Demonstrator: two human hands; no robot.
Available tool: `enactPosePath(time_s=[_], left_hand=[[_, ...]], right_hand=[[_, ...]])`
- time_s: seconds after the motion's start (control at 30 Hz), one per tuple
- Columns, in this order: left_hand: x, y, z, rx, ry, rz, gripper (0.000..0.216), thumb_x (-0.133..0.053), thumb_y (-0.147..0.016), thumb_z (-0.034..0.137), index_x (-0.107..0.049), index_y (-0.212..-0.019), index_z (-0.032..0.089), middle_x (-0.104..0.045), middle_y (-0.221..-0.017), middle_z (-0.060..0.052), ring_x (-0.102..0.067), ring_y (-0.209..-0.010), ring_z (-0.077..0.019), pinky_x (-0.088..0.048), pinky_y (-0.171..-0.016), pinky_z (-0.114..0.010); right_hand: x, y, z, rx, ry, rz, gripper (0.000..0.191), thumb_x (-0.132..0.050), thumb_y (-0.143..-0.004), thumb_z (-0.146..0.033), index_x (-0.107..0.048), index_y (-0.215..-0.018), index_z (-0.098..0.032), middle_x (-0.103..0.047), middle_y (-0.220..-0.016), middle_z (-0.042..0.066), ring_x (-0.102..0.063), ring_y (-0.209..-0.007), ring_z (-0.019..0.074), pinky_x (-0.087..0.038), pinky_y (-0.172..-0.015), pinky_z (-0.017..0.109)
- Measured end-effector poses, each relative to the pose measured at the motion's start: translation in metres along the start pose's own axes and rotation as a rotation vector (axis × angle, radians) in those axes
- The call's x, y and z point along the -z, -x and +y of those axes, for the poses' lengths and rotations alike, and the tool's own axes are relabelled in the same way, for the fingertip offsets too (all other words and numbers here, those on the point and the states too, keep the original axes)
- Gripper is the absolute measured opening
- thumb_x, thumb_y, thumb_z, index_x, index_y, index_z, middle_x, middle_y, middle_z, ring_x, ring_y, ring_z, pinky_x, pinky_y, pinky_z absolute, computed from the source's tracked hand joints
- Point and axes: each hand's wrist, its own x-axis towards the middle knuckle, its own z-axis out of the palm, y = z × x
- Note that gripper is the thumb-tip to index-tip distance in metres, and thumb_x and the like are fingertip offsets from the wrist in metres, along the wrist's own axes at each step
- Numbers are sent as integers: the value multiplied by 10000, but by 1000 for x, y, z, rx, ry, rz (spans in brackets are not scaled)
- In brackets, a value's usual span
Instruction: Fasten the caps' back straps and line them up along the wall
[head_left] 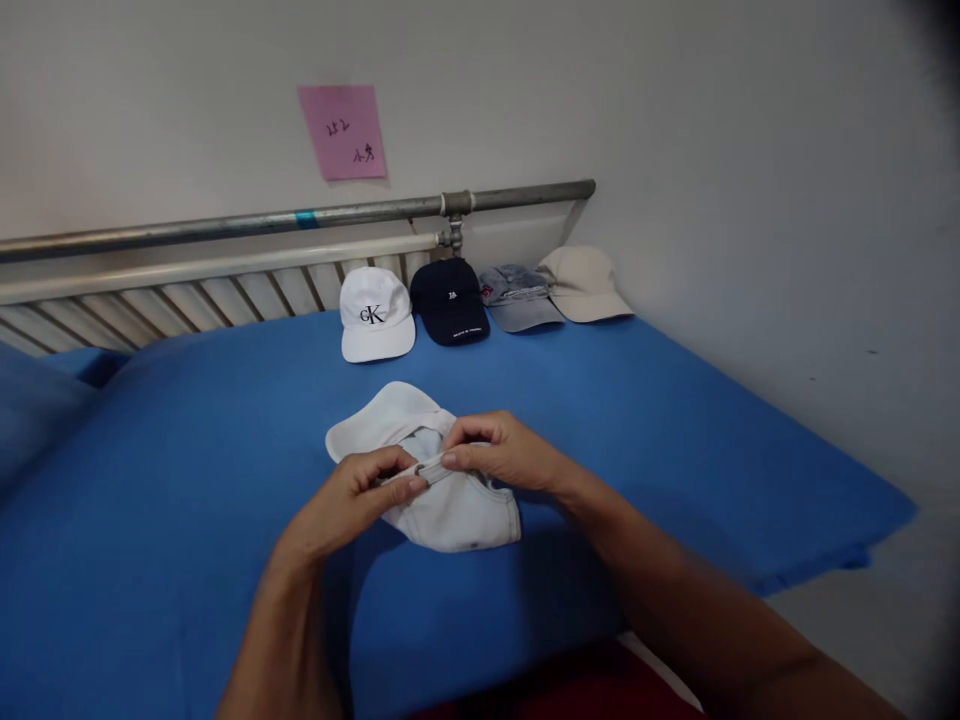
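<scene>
A white baseball cap is between my hands over the blue-covered surface, its brim pointing up and to the left and its inside partly showing. My left hand pinches the cap's back strap beside a small metal buckle. On the other side of that buckle, my right hand grips the strap between thumb and fingers. Part of the strap and the cap's inside are hidden behind my fingers.
Along the back stand a white cap with black letters, a black cap, a grey-blue denim cap and a beige cap. Behind them are a radiator and a metal pipe. A blue sheet covers the surface; a wall stands right.
</scene>
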Motion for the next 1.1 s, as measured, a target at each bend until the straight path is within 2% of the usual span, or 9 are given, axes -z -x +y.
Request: enactPosePath(time_s=[0.13, 0.3, 0.47, 0.57, 0.67, 0.87, 0.93, 1.0, 1.1], left_hand=[[0, 2, 2, 31, 19, -16, 216, -679, -767, 389, -681, -803, 175, -544, -666, 4, -443, -600, -115, -331, -535, -221], [16, 12, -7, -65, 175, 25, 181, -703, -750, 353, -691, -731, 173, -599, -679, -15, -490, -633, -126, -368, -582, -225], [26, 19, -15, -137, 303, 65, 182, -735, -709, 345, -701, -700, 166, -660, -747, -50, -552, -714, -168, -410, -655, -257], [27, 20, -17, -170, 354, 93, 196, -735, -704, 350, -693, -667, 162, -660, -736, -54, -558, -707, -171, -413, -650, -260], [29, 21, -17, -115, 330, 52, 200, -723, -720, 356, -689, -673, 163, -614, -661, -33, -518, -632, -140, -389, -594, -240], [34, 27, -17, -62, 195, -38, 191, -735, -709, 346, -741, -803, 180, -655, -720, -57, -559, -668, -169, -420, -603, -257], [35, 29, -18, -138, 203, -30, 151, -720, -730, 331, -754, -794, 198, -685, -758, -68, -596, -727, -200, -448, -655, -288], [34, 30, -19, -243, 259, -34, 140, -714, -737, 341, -763, -793, 222, -702, -768, -68, -622, -760, -230, -471, -699, -331], [31, 29, -18, -413, 361, -97, 155, -704, -742, 389, -766, -760, 248, -682, -669, -55, -633, -677, -238, -494, -710, -396]], right_hand=[[2, 1, -2, -2, -55, -72, 154, -696, -737, -304, -673, -766, -154, -586, -669, -26, -498, -615, 81, -376, -572, 214], [25, 3, -2, 16, -249, -128, 255, -730, -672, -255, -669, -905, -171, -633, -688, -27, -579, -622, 100, -446, -591, 232], [35, 4, 0, 10, -236, -243, 327, -766, -613, -159, -679, -928, -167, -677, -788, -13, -613, -718, 101, -465, -666, 226], [34, 4, 2, 43, -308, -196, 259, -751, -625, -165, -675, -873, -162, -665, -716, -27, -596, -636, 84, -443, -609, 206], [33, 4, 3, 87, -399, -158, 227, -743, -615, -163, -661, -827, -156, -663, -694, -27, -589, -604, 84, -430, -582, 201], [30, 5, 2, 85, -352, -160, 202, -737, -607, -169, -668, -797, -158, -649, -697, -24, -565, -615, 87, -419, -579, 203], [29, 3, 3, 149, -326, -89, 142, -684, -684, -226, -672, -813, -168, -662, -737, -4, -585, -666, 110, -458, -650, 244], [29, -1, 8, 227, -224, 79, 143, -592, -778, -243, -670, -883, -188, -680, -837, 19, -610, -770, 135, -479, -764, 303], [25, -10, 21, 337, 187, 232, 322, -518, -792, -118, -645, -1069, -223, -652, -1110, 51, -571, -1055, 176, -415, -958, 399]])
